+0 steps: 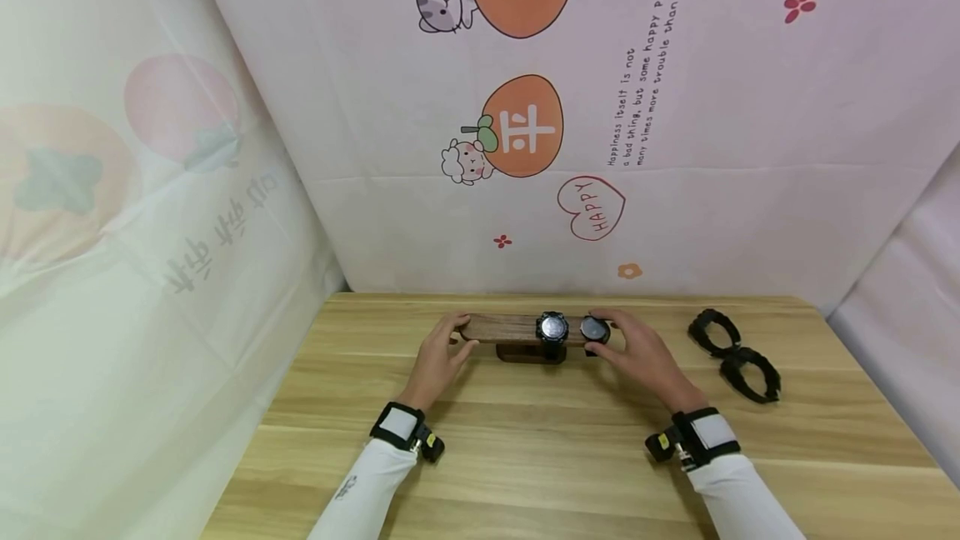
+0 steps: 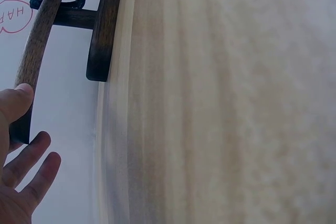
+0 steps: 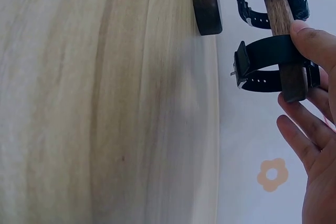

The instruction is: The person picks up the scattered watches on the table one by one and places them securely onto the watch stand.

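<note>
A dark wooden watch stand [image 1: 498,327] with a T-shaped profile stands near the table's back edge. My left hand [image 1: 441,357] grips the left end of its bar, thumb in front and some fingers behind; two fingers are spread free in the left wrist view. Round the bar, right of its middle, sits a black digital watch [image 1: 553,328]. A second black watch [image 1: 594,328] loops round the bar's right end, its strap [image 3: 268,51] hanging below. My right hand [image 1: 637,352] pinches this watch between thumb and fingers. Part of its face is hidden in the right wrist view.
Two more black watches, one [image 1: 714,332] behind the other [image 1: 750,375], lie on their sides at the right of the wooden table [image 1: 517,465]. A printed white cloth [image 1: 420,232] hangs behind the table, with more cloth at both sides.
</note>
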A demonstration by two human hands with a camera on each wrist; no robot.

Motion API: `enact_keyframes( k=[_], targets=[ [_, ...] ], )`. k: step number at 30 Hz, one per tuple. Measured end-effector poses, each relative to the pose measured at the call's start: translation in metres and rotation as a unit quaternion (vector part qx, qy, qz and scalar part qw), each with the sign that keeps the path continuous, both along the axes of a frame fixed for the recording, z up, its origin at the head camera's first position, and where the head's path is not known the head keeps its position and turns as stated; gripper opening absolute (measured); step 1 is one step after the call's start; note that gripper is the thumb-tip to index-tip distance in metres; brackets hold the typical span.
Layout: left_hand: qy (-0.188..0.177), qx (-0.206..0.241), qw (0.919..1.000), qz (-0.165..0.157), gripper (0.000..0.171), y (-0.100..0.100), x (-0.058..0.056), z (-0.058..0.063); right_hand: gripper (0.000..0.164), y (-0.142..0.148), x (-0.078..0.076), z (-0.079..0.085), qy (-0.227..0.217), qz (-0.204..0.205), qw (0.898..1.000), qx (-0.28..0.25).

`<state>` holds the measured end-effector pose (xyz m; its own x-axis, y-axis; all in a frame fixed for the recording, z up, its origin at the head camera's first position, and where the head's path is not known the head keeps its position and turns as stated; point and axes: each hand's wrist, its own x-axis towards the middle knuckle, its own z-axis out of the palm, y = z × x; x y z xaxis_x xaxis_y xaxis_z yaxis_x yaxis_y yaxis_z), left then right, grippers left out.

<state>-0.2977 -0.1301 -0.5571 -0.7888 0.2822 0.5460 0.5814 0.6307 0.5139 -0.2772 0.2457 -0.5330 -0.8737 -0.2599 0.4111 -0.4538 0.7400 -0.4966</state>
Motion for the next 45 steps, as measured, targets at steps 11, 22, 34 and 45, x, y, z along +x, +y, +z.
enact_keyframes(
  k=[11, 22, 34, 45],
  targets=[
    [0.000, 0.005, 1.0000, 0.002, 0.048, -0.001, -0.001, 0.000, 0.064, -0.002, -0.004, -0.004, 0.026, 0.005, 1.000, -0.007],
    [0.002, 0.006, 1.0000, 0.003, 0.047, 0.000, -0.002, 0.000, 0.062, -0.008, -0.004, -0.002, 0.021, 0.005, 1.000, -0.013],
    [0.001, 0.002, 1.0000, 0.006, 0.046, 0.001, 0.000, -0.001, 0.063, -0.012, -0.005, -0.008, 0.041, 0.012, 0.999, -0.014],
    [-0.008, 0.013, 0.9999, 0.005, 0.046, 0.001, 0.000, -0.001, 0.063, -0.014, -0.005, -0.009, 0.049, 0.009, 0.999, -0.010]
  ],
)
